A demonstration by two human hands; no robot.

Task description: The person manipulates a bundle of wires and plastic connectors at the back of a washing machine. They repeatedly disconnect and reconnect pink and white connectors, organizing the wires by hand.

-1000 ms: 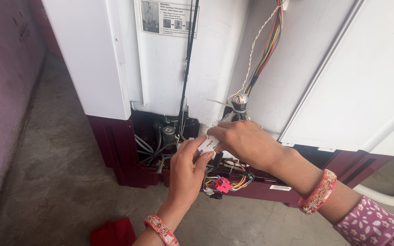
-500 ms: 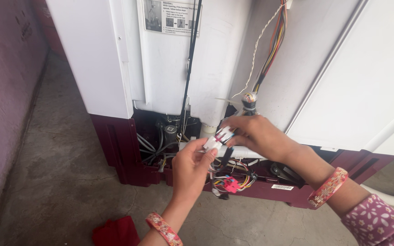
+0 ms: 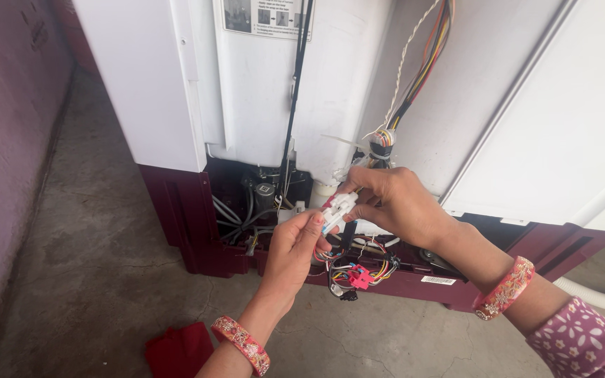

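A small white plastic wire connector (image 3: 338, 208) sits between both my hands in front of the open back of a white and maroon washing machine (image 3: 274, 105). My left hand (image 3: 292, 255) pinches its lower end from below. My right hand (image 3: 397, 203) grips its upper end from the right. Coloured wires (image 3: 358, 269) hang below the connector, with a red plug among them. A multicoloured wire bundle (image 3: 425, 63) runs up the white panel above my right hand.
A black cable (image 3: 294, 91) drops down the white back panel into the dark motor bay (image 3: 257, 203). A red cloth (image 3: 176, 350) lies on the concrete floor. A purple wall (image 3: 1, 175) stands at left. A white hose (image 3: 596, 297) curves at right.
The view has drifted slightly, and both hands have shifted a little to the right and down with the connector. My fingers have readjusted on the white connector.
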